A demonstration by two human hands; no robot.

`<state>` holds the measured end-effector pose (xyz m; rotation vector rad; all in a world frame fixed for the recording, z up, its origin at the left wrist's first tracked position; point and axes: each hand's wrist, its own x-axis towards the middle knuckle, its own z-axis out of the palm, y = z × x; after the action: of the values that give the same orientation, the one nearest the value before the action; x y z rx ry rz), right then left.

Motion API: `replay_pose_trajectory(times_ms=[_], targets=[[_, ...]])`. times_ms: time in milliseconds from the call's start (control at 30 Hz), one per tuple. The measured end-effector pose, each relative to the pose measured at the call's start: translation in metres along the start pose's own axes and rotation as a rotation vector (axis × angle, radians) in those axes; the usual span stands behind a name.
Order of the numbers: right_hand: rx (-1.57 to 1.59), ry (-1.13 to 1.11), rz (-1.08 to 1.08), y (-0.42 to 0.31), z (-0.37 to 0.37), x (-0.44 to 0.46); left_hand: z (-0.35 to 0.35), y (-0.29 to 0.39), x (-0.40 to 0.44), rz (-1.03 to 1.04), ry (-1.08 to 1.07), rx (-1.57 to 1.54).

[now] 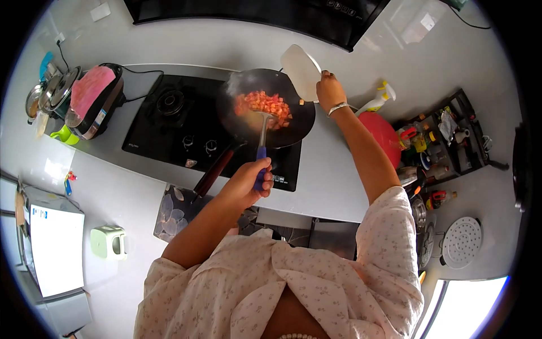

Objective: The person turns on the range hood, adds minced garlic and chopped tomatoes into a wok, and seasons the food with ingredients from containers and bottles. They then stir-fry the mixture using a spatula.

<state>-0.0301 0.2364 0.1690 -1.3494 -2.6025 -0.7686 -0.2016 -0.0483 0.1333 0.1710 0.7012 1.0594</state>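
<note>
Steam rises from a dark wok (302, 121) on the black gas stove (169, 127). Diced red and orange pieces (262, 103) lie in the wok. My left hand (252, 179) is closed round the purple handle of a metal spatula (263, 135), whose blade rests among the pieces. At the wok's right rim, my right hand (330, 91) grips a white bowl or tray (301, 73), held tilted over the edge. A few pieces lie near its lower end. The wok's dark red handle (214, 172) points toward the lower left, beside my left forearm.
A range hood (254, 17) hangs above the stove. An appliance with a pink cloth (93, 89) stands at the left. At the right are a spray bottle (378, 99), a red round object (381, 135) and a black rack (463, 141) with bottles.
</note>
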Motion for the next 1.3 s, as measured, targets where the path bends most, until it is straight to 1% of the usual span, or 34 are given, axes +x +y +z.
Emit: replay_pose_trajectory(times_ms=[33,100,200,233,300,333,400,433,467,533,567,633,733,767,800,867,1000,1033,1067,1133,1200,1300], targets=[[0.001,0.001,0.000,-0.004,-0.003,-0.002,0.002,-0.001,-0.002,0.001,0.001,0.001],[0.223,0.166,0.089,-0.010,-0.012,-0.006,0.005,-0.003,-0.007,0.009,0.012,0.051],[0.184,0.138,0.101,-0.012,-0.029,-0.013,0.010,-0.010,-0.016,0.033,0.011,0.130],[0.187,0.142,0.102,-0.005,-0.018,-0.013,0.011,-0.013,-0.019,0.035,0.012,0.134],[0.118,0.339,0.017,0.013,0.009,-0.011,0.012,-0.019,-0.025,0.068,0.043,0.209],[0.119,0.342,0.021,0.010,-0.014,-0.019,0.012,-0.022,-0.027,0.069,0.044,0.214],[1.268,-0.103,0.665,0.011,-0.058,-0.038,0.011,-0.026,-0.031,0.150,0.056,0.246],[1.446,-0.049,0.699,0.019,-0.040,-0.046,0.012,-0.027,-0.033,0.147,0.046,0.256],[1.442,-0.033,0.709,0.021,-0.031,-0.056,0.013,-0.027,-0.036,0.163,0.065,0.236],[1.898,0.015,0.786,0.021,-0.023,-0.085,0.016,-0.027,-0.038,0.173,0.087,0.193],[1.894,0.031,0.799,0.022,-0.021,-0.098,0.015,-0.026,-0.037,0.176,0.085,0.162],[2.131,-0.066,0.865,0.017,-0.023,-0.125,0.012,-0.023,-0.032,0.180,0.052,0.159],[2.192,-0.055,0.883,0.009,-0.033,-0.164,0.010,-0.030,-0.019,0.199,0.087,0.124],[2.212,-0.062,0.846,0.009,-0.029,-0.175,0.007,-0.032,-0.013,0.186,0.076,0.112],[2.212,-0.049,0.863,0.008,-0.033,-0.186,0.008,-0.037,-0.007,0.172,0.072,0.121],[2.250,-0.077,0.856,0.006,-0.040,-0.207,0.010,-0.046,0.003,0.185,0.133,0.154],[2.268,-0.118,0.883,0.005,-0.054,-0.239,0.003,-0.069,0.029,0.140,0.104,0.247],[2.270,-0.116,0.887,0.005,-0.053,-0.245,-0.002,-0.075,0.037,0.105,0.058,0.238],[2.273,-0.122,0.900,0.006,-0.053,-0.250,-0.006,-0.081,0.046,0.068,0.058,0.200],[2.280,-0.137,0.909,0.007,-0.053,-0.260,0.003,-0.090,0.050,0.084,0.091,0.153],[2.289,-0.151,0.888,0.007,-0.053,-0.266,-0.002,-0.094,0.057,0.087,0.067,0.100],[2.273,-0.169,0.900,0.006,-0.059,-0.268,0.000,-0.093,0.054,0.100,0.132,0.081]])
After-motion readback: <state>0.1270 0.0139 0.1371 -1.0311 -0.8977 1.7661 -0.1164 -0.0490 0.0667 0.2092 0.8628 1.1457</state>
